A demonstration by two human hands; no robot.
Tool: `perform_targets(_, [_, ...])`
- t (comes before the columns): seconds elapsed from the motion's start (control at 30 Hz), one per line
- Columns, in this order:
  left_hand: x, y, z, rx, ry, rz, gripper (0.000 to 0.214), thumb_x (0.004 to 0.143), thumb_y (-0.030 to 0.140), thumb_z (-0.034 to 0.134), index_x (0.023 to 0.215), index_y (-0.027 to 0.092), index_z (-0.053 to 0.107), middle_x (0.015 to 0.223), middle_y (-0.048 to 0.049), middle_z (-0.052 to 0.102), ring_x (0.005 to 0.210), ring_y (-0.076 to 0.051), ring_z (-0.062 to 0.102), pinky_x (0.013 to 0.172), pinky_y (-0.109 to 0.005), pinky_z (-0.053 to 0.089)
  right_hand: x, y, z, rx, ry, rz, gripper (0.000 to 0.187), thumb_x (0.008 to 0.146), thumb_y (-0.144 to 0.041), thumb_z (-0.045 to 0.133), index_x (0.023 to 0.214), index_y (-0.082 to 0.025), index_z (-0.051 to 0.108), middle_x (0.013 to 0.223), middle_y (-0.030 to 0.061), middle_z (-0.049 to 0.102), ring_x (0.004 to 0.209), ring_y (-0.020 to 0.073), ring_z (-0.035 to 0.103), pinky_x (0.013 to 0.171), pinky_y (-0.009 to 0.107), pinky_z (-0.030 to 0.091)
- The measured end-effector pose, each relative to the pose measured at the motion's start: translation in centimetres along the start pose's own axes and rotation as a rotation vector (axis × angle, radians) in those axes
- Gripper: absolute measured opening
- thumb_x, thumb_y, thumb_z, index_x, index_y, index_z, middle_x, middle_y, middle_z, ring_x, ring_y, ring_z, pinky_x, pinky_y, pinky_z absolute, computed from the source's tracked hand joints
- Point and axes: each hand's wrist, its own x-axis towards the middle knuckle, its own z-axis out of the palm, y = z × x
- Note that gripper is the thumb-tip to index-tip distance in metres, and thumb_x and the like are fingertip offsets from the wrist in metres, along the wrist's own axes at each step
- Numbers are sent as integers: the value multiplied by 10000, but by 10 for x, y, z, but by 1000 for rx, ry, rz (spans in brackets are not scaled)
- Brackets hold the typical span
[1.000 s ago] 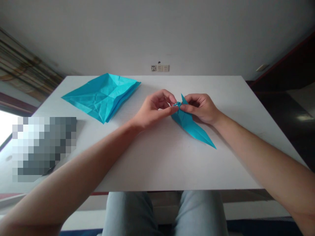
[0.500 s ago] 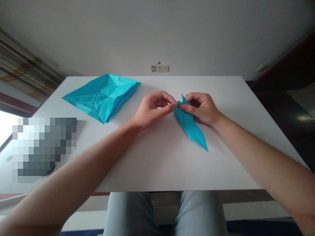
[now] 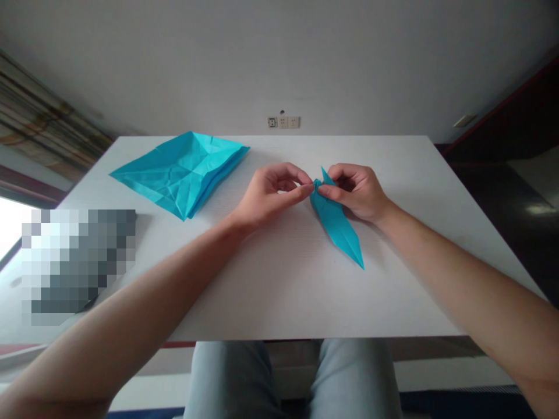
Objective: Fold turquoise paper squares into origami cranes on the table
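One curtain hangs at the upper left of the frame. Below it, at the left, a grey object, blurred into squares, is on the white table. Next, left of centre, a creased blue sheet lies on the table, several layers showing along its right edge. The left hand is just left of the paper, thumb and fingertips closed in a pinch on its upper end. Above, at upper centre, sockets sit in the wall; jeans show at bottom centre. The paper, blue and folded narrow, is right of centre, slanting down to a point at lower right, with another point sticking up between the hands. The right hand grips it near the top, thumb pressed on the front, other fingers curled behind.
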Motion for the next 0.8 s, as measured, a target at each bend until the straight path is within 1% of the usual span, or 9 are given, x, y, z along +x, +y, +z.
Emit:
perform_targets(0.07, [0,0,0,-6,-10,-21,518,854,646,1006,948,171,822,950,-70,827,798,-153,739,728,-288,577,0,-1,0,-2,4,-4,540,795,-635,1042,727,-224,697,670,-42,560,627,115,426,556,295,290])
perform_targets(0.17, [0,-1,0,-23,-5,-42,529,853,654,1005,943,172,806,942,-66,821,785,-149,738,712,-282,581,0,1,0,9,3,-3,528,798,-615,1047,728,-222,701,676,-41,560,626,111,431,560,293,296])
perform_targets(0.23, [0,-1,0,-42,3,-39,529,838,639,1023,950,177,790,946,-63,815,776,-142,734,699,-274,578,0,2,0,25,-1,5,512,803,-600,1048,738,-222,709,679,-42,564,625,110,435,558,289,301])
perform_targets(0.33, [1,-2,0,-72,-4,-26,539,816,612,1049,1000,184,779,976,-61,813,818,-144,755,739,-268,603,-1,4,1,58,-9,23,486,798,-595,1054,791,-224,740,694,-42,590,622,107,445,549,277,311])
perform_targets(0.5, [0,-3,0,-45,-31,-17,504,860,580,1022,1062,181,792,1028,-68,818,873,-152,766,813,-280,623,0,3,3,84,-16,55,514,779,-650,1050,891,-225,783,756,-23,677,656,120,532,557,258,385])
perform_targets(0.57, [-1,-4,0,-17,-36,-12,460,883,549,1007,1059,179,798,1027,-66,817,849,-140,745,792,-270,603,0,3,3,79,-12,55,522,781,-666,1044,903,-225,791,763,-18,692,665,124,551,561,257,405])
perform_targets(0.67, [-2,-3,-2,40,-45,-26,432,899,532,991,1070,182,804,991,-57,813,771,-118,696,699,-243,539,1,3,3,78,-10,50,510,785,-655,1047,896,-226,795,768,-18,700,667,123,555,566,259,416])
perform_targets(0.73, [-3,-1,-2,76,-50,-38,446,893,546,987,1079,185,804,1024,-65,826,748,-113,680,670,-240,516,1,4,3,83,-3,40,499,788,-643,1051,884,-229,789,766,-21,693,669,122,553,571,261,417])
perform_targets(0.8, [-3,1,-3,113,-58,-41,465,872,556,997,1075,186,804,1082,-79,841,766,-119,686,685,-244,529,1,4,3,91,6,26,495,797,-642,1047,873,-234,777,765,-26,679,668,122,544,571,265,415])
